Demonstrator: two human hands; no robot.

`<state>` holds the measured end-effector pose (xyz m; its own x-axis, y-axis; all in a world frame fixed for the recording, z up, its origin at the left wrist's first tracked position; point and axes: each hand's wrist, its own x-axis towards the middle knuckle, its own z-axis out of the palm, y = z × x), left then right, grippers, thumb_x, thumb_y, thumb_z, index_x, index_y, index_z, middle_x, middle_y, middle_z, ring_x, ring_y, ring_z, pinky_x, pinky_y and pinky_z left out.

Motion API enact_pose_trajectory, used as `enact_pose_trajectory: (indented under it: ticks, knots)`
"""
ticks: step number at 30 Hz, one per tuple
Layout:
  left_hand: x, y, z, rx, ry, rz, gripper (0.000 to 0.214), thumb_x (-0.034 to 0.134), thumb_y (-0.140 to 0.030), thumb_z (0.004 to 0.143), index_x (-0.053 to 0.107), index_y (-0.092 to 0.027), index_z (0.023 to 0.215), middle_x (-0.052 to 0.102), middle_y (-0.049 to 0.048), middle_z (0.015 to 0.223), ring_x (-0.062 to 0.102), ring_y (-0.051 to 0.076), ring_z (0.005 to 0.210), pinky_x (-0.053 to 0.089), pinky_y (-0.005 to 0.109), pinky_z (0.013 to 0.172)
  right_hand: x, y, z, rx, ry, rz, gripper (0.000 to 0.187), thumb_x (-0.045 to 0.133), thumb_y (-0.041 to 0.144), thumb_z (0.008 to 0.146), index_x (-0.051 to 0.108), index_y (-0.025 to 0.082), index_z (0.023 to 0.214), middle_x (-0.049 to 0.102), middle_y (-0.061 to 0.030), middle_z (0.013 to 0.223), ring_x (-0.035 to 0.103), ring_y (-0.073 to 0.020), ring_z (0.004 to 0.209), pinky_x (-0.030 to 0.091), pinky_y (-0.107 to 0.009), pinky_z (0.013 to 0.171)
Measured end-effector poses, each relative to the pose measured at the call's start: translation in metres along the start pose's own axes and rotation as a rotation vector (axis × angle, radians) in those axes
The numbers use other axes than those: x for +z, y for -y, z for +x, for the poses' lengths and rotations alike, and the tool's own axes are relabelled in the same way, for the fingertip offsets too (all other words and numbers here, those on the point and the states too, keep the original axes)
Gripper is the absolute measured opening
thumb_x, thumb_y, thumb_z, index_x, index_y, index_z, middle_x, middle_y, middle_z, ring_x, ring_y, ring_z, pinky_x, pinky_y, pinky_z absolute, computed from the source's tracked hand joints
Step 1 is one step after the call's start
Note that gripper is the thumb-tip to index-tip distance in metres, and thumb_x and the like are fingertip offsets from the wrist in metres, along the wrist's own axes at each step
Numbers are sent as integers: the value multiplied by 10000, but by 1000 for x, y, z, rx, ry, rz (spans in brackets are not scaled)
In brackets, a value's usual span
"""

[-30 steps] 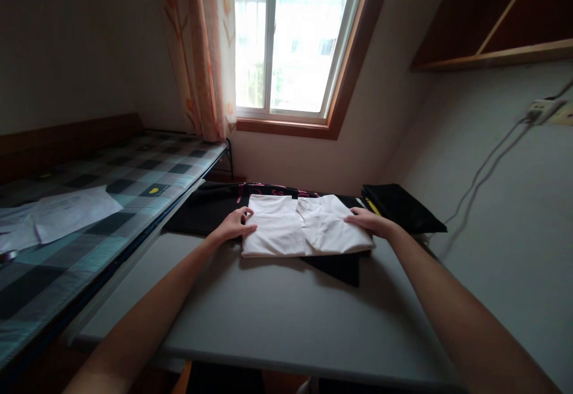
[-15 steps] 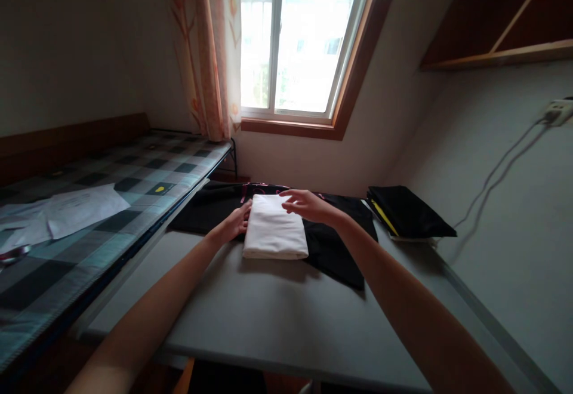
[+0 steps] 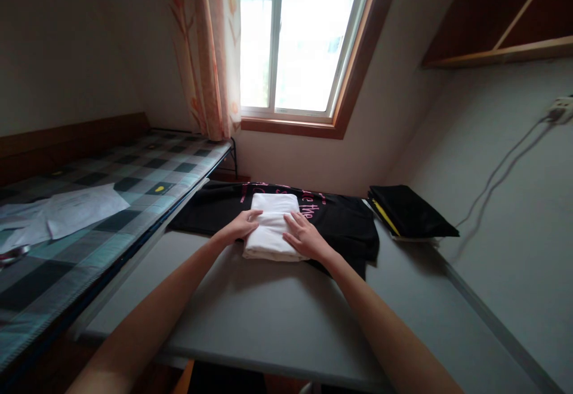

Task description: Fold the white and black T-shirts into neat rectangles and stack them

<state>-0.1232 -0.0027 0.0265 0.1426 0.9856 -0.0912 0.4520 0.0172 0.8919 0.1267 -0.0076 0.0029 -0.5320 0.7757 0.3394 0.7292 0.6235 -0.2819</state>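
one folded white cloth [image 3: 268, 236], atop black printed garment [image 3: 344, 224] on grey surface [image 3: 250, 316]; left hand [image 3: 242, 225] at left side, right hand [image 3: 308, 240] on top, both unclosed, apparently keeping it flat.

The white cloth [image 3: 270, 233] is folded into a thick rectangle. It is laid flat over a black cloth [image 3: 347, 227] on the desk [image 3: 268, 316].

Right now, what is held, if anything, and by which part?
A hold cannot be told: the left grip touches the folded white cloth at its left side, the right grip its right.
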Motion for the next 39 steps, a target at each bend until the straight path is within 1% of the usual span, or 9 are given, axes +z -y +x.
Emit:
enact_pose_trajectory:
  ticks: [4, 8, 11, 16, 23, 26, 31, 36, 39]
  knots:
    - [-1, 3, -1, 96, -184, 429, 392, 611, -367, 823, 693, -228, 1181, 585, 87, 1095, 651, 220, 868, 509, 340, 840, 5, -9, -4, 54, -97, 105, 474, 381, 402, 973, 548, 180, 1356, 482, -146, 1444, 396, -255, 1371, 351, -411, 1110]
    - [-1, 10, 0, 274, -283, 578, 327, 521, -385, 897, 696, -222, 1120, 492, 89, 1190, 613, 226, 1037, 462, 334, 960, -2, -21, -11, 199, -240, 224, 388, 383, 328, 958, 656, 166, 1181, 613, -141, 1223, 590, -227, 1128, 451, -371, 990]
    - [1, 13, 3, 316, -252, 600, 331, 481, -338, 925, 649, -212, 1181, 490, 98, 1223, 591, 228, 1082, 443, 341, 984, -17, -29, -19, 299, -179, 192, 270, 503, 336, 897, 712, 191, 988, 669, -91, 1015, 634, -222, 960, 475, -366, 895]
    - [4, 13, 4, 186, -257, 677, 393, 432, -378, 945, 582, -241, 1281, 549, 115, 1191, 561, 281, 1097, 430, 421, 956, -32, -30, -26, 344, -63, 163, 142, 583, 265, 834, 715, 214, 826, 690, -44, 922, 636, -201, 886, 452, -336, 834]
    - [7, 16, 5, 91, -263, 728, 425, 376, -375, 964, 528, -313, 1356, 596, 106, 1223, 521, 301, 1144, 392, 462, 956, -26, -24, -25, 297, -190, 160, 172, 545, 176, 819, 705, 226, 857, 673, -42, 916, 621, -200, 901, 438, -335, 839]
    - [7, 16, 6, 90, -271, 704, 413, 376, -375, 967, 547, -326, 1340, 616, 89, 1239, 503, 297, 1190, 376, 461, 978, -25, -25, -25, 250, -209, 210, 165, 536, 239, 850, 694, 215, 812, 671, -51, 891, 617, -205, 889, 445, -335, 838]
    - [7, 14, 10, 62, -288, 504, 430, 298, -337, 996, 541, -254, 1341, 602, 75, 1335, 514, 249, 1241, 365, 418, 1023, -21, -22, -26, 249, -179, 197, 247, 520, 357, 893, 686, 204, 793, 681, -71, 910, 619, -222, 891, 445, -356, 855]
    - [7, 15, 11, 35, -328, 559, 379, 442, -318, 943, 591, -265, 1288, 614, 73, 1321, 501, 285, 1247, 361, 465, 1030, -17, -16, -25, 272, -192, 185, 268, 535, 385, 888, 674, 193, 1014, 709, -84, 1001, 629, -245, 967, 439, -388, 908]
    - [8, 18, 9, 83, -344, 627, 359, 443, -315, 942, 626, -274, 1248, 620, 78, 1302, 504, 296, 1221, 373, 481, 1014, -16, -12, -25, 284, -184, 197, 327, 547, 369, 877, 639, 192, 1136, 716, -87, 1022, 642, -247, 974, 452, -391, 905]
